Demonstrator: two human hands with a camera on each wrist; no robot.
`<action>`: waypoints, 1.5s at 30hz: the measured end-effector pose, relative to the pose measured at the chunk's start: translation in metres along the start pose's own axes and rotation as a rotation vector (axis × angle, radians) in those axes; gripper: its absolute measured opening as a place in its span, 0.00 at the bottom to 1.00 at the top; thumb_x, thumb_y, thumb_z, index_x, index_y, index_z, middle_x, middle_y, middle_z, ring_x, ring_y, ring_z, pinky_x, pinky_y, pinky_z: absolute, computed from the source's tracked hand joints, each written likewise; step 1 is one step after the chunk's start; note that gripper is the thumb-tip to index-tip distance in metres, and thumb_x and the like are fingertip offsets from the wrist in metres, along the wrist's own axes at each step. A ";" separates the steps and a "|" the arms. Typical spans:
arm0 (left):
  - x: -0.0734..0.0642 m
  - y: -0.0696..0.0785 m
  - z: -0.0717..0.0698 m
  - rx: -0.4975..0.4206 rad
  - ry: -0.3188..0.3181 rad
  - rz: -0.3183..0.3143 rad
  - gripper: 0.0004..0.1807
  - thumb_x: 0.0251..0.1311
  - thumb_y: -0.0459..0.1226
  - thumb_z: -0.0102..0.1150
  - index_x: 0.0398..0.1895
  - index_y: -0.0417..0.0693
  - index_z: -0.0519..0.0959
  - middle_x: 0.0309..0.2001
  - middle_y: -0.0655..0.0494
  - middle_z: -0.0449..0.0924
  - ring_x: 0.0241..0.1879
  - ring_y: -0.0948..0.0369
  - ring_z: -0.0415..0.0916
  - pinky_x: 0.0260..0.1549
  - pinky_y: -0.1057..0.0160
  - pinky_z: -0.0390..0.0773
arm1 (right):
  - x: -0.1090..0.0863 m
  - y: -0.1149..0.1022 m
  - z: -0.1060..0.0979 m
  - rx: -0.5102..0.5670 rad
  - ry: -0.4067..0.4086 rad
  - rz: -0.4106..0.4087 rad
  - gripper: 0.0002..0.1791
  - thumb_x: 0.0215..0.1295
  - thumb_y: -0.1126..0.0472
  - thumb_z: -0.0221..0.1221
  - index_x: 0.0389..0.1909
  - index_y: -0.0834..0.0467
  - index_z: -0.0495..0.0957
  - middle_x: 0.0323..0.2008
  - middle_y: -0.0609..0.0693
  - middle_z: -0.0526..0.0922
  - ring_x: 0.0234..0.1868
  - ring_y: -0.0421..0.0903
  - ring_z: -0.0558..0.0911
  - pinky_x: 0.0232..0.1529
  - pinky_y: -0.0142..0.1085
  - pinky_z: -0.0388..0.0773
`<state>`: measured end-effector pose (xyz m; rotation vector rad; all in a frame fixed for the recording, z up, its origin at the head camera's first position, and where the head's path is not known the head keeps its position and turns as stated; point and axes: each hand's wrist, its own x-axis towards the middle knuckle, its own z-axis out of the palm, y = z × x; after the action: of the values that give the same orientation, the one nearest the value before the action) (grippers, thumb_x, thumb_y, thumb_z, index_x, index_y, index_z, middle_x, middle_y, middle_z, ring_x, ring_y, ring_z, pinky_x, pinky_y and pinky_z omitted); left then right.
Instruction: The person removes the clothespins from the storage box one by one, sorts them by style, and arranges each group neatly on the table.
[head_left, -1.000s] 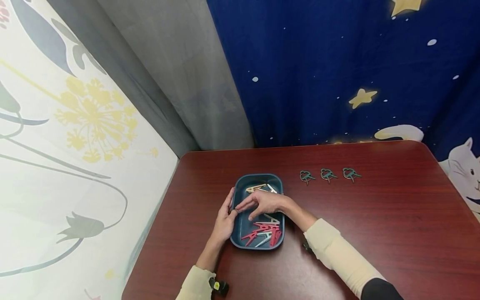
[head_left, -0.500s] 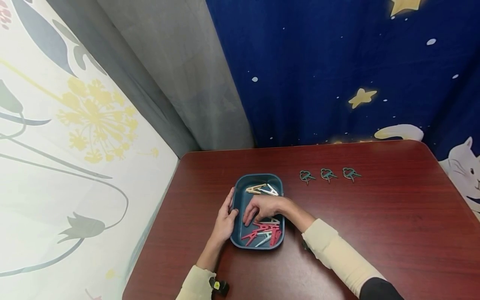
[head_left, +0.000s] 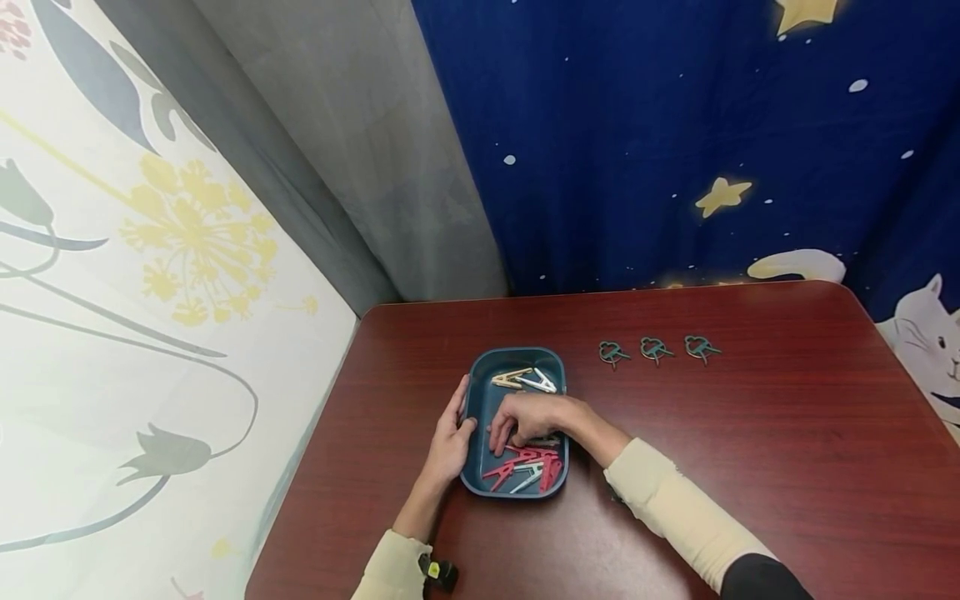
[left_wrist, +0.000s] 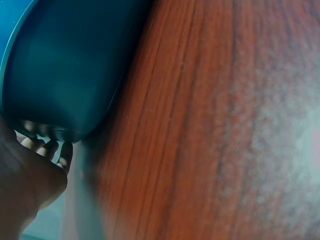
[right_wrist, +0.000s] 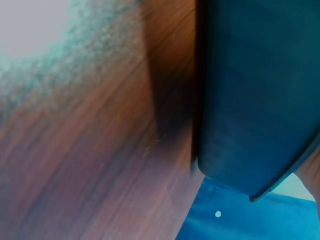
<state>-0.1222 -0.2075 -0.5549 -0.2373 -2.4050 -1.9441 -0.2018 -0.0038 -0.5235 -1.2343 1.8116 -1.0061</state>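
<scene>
A dark blue tray (head_left: 471, 485) holds several clothespins. My left hand (head_left: 448, 446) grips its left side, thumb at the rim and fingers along the outer wall; the left wrist view shows those fingertips (left_wrist: 65, 159) against the tray. Inside, my right hand (head_left: 528, 414) reaches down with bent fingers beside the pink clothespins (head_left: 501, 477). A pale clothespin (head_left: 550, 442) lies partly covered under this hand; I cannot tell whether the fingers hold it. Another pale clothespin (head_left: 529, 477) lies among the pink ones. At the tray's far end lie a tan clothespin (head_left: 510, 379) and a white clothespin (head_left: 542, 381).
Three green, loop-shaped clips (head_left: 655, 349) lie in a row on the reddish-brown table (head_left: 750, 433), right of the tray. Behind the table's far edge hang a grey curtain (head_left: 360, 150) and a blue one with stars (head_left: 600, 167). A patterned wall (head_left: 112, 375) stands on the left.
My right hand has moved from near the tray's left rim down toward the pink clothespins, uncovering the white clothespin at the far end. The left hand stays in place.
</scene>
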 end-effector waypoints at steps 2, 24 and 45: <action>0.000 -0.001 0.000 0.001 -0.002 0.002 0.42 0.70 0.18 0.41 0.87 0.43 0.50 0.84 0.50 0.52 0.81 0.50 0.52 0.76 0.44 0.53 | 0.000 0.001 0.002 -0.017 0.010 0.002 0.22 0.55 0.84 0.60 0.47 0.65 0.90 0.39 0.54 0.93 0.62 0.40 0.82 0.63 0.28 0.71; -0.001 -0.004 0.000 0.010 0.000 0.012 0.43 0.69 0.18 0.42 0.87 0.46 0.51 0.84 0.50 0.52 0.82 0.51 0.49 0.76 0.43 0.53 | 0.002 0.000 0.003 -0.204 0.061 -0.043 0.17 0.54 0.82 0.66 0.38 0.60 0.92 0.30 0.46 0.92 0.50 0.34 0.86 0.57 0.28 0.77; 0.001 0.001 0.006 -0.001 -0.025 0.016 0.43 0.69 0.17 0.41 0.87 0.45 0.51 0.84 0.49 0.53 0.80 0.50 0.54 0.75 0.44 0.57 | -0.007 -0.004 -0.009 -0.180 0.079 -0.042 0.15 0.54 0.83 0.65 0.35 0.63 0.90 0.28 0.50 0.91 0.34 0.42 0.90 0.38 0.27 0.81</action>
<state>-0.1231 -0.2010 -0.5556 -0.2818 -2.4092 -1.9470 -0.2063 0.0034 -0.5155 -1.3620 1.9805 -0.9433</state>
